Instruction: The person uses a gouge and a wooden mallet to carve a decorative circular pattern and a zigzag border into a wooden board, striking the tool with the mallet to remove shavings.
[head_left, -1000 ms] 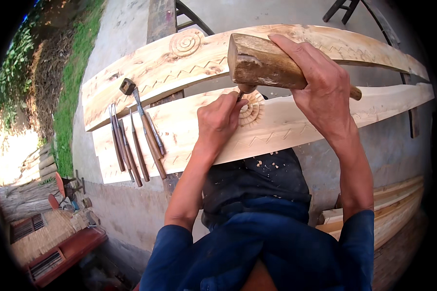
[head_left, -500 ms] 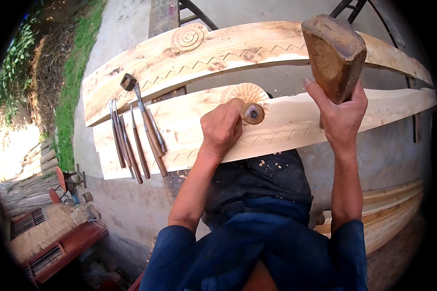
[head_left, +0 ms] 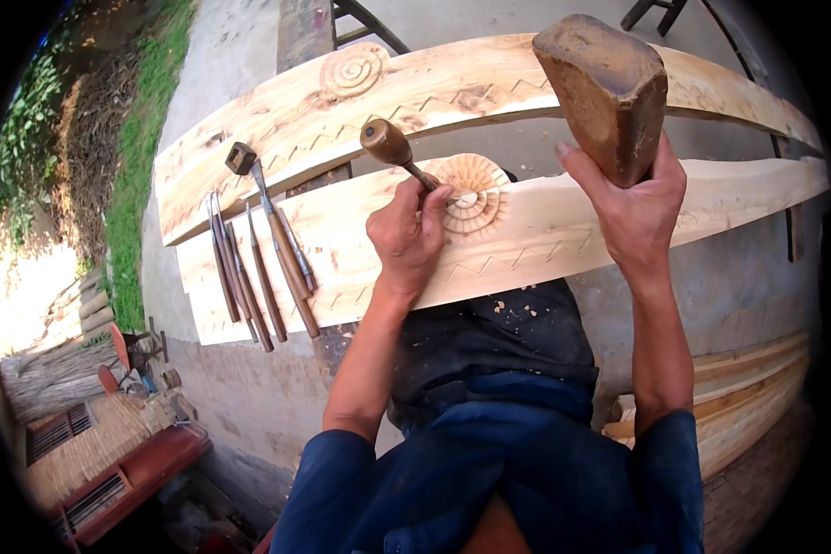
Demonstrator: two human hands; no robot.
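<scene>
A chisel (head_left: 390, 144) at mid-frame is gripped by the curled left hand (head_left: 406, 233), its tip hard to see; its length is slanted, handle to upper left. A mallet (head_left: 609, 92), handle hidden, is held at upper right by the curled right hand (head_left: 639, 212).

Head-worn fisheye view, close above the hands (head_left: 404, 238), facing down

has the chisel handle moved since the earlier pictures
Yes: the chisel handle has tipped left and forward, to the left of the carved rosette and toward the far board.
</scene>
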